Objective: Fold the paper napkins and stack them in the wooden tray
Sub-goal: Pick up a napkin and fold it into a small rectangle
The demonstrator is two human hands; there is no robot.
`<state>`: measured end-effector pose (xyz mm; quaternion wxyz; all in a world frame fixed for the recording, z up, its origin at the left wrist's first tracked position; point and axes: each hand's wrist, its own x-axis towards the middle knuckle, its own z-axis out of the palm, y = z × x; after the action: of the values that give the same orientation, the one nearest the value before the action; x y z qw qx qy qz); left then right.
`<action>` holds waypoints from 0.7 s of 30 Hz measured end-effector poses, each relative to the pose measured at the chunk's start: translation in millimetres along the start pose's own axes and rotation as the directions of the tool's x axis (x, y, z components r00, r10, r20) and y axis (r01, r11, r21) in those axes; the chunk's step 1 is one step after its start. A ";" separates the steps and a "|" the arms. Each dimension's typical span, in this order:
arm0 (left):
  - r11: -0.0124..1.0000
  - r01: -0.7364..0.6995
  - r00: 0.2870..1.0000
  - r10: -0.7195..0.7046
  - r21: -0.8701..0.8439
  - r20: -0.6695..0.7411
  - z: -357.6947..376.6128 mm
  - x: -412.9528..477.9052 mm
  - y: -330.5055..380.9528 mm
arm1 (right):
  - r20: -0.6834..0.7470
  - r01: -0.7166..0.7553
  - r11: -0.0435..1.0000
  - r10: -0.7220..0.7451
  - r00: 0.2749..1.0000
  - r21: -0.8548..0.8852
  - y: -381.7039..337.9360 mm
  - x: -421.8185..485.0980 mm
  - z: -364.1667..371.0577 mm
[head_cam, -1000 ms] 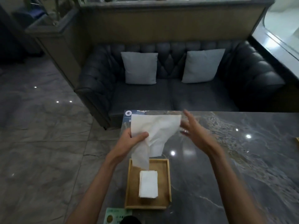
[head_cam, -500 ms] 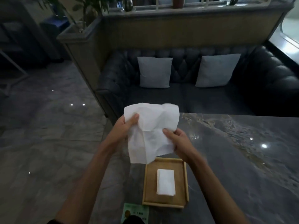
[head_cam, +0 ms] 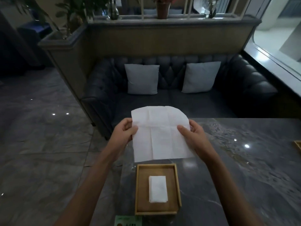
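A white paper napkin [head_cam: 161, 134] is spread open in the air above the table, crease lines showing across it. My left hand [head_cam: 124, 132] pinches its left edge and my right hand [head_cam: 193, 135] pinches its right edge, thumbs on the near face. Below it, a shallow wooden tray [head_cam: 141, 190] sits on the dark marble table [head_cam: 236, 168] near the table's left edge. A small folded white napkin stack [head_cam: 158, 189] lies in the middle of the tray.
A green card or packet [head_cam: 127, 221] lies at the table's front edge just below the tray. Another wooden tray corner [head_cam: 298, 145] shows at the far right. A dark tufted sofa [head_cam: 175, 98] with two grey cushions stands beyond the table.
The napkin hung crumpled from my left hand; my right hand then took hold of its other side. Both hands have pulled it out flat, and the camera has tilted up.
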<state>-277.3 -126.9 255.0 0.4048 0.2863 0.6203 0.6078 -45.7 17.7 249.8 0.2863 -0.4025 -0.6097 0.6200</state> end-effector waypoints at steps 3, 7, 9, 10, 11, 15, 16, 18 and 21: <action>1.000 -0.021 1.000 0.021 -0.001 -0.014 10.4 2.4 5.8 | -0.003 0.036 0.999 -0.036 0.999 -0.002 -1.5 0.6 -14.3; 0.999 -0.032 0.999 0.032 0.008 0.040 20.3 2.5 12.0 | 0.051 0.055 0.998 -0.054 0.997 -0.004 -3.0 0.2 -26.5; 0.998 -0.050 0.998 0.048 0.042 0.040 22.6 2.7 14.1 | 0.080 0.055 0.998 -0.058 0.995 0.035 -2.9 0.9 -32.0; 0.997 -0.053 0.998 0.052 0.048 0.034 23.4 2.4 14.7 | 0.080 0.055 0.998 -0.058 0.995 0.039 -3.0 0.7 -34.2; 0.997 -0.060 0.998 0.059 0.049 0.025 24.0 2.4 14.9 | 0.071 0.060 0.997 -0.062 0.996 0.038 -3.4 0.8 -36.2; 0.993 -0.086 0.995 0.089 0.076 -0.039 24.7 1.5 15.0 | 0.057 0.112 0.994 -0.112 0.992 0.007 -6.1 1.8 -41.3; 0.993 -0.091 0.994 0.095 0.074 -0.049 23.9 1.3 14.8 | 0.064 0.126 0.992 -0.125 0.990 -0.016 -6.8 2.7 -41.9; 0.994 -0.085 0.995 0.088 0.064 -0.052 22.7 0.6 15.4 | 0.081 0.151 0.987 -0.147 0.986 -0.049 -7.9 3.9 -43.0; 0.989 -0.098 0.994 0.103 0.108 -0.043 21.0 0.5 16.2 | 0.095 0.163 0.984 -0.156 0.983 -0.071 -11.1 4.7 -41.8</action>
<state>-261.9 -114.0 272.3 0.3427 0.3234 0.6459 0.6006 -14.1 44.7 262.9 0.2918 -0.3351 -0.6760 0.5879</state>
